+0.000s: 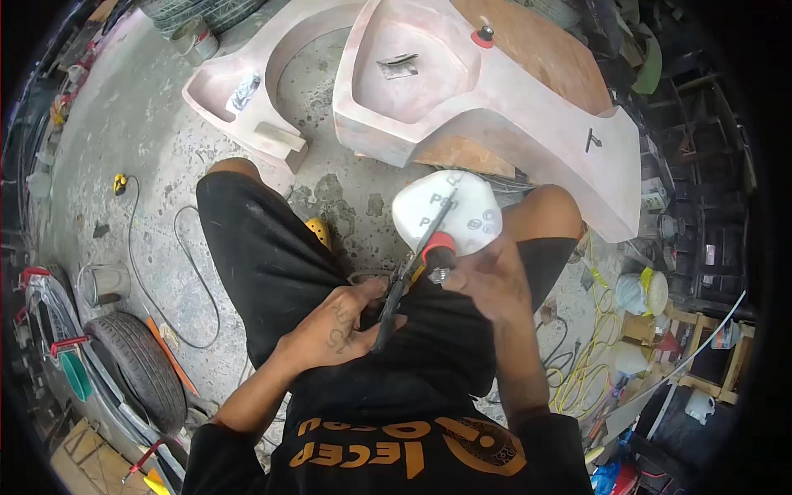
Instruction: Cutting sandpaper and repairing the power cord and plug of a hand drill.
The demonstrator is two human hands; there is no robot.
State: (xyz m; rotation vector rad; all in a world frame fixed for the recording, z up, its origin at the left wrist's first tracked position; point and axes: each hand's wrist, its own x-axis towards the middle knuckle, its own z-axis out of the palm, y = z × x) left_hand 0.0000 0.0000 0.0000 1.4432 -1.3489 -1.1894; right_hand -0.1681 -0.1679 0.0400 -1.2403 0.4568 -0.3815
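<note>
My left hand (334,332) is closed round the dark handles of a pair of scissors (393,304), whose slim grey blade slants up across a piece of sandpaper (418,212). That sheet is white on its printed back and has a rounded, uneven outline. Against it, my right hand (502,285) pinches a small sanding pad (440,242), red-rimmed and black with a threaded metal stem. Sheet and pad are held together above my lap, between the knees. My right fingertips are partly blurred, and some lie behind the sheet.
Ahead stand large pale moulded panels (379,111); another red pad (482,38), a dark scrap (399,66) and a small black tool (592,140) rest there. A tyre (136,371) and cable (136,264) lie left. Yellow hose (590,363) coils right.
</note>
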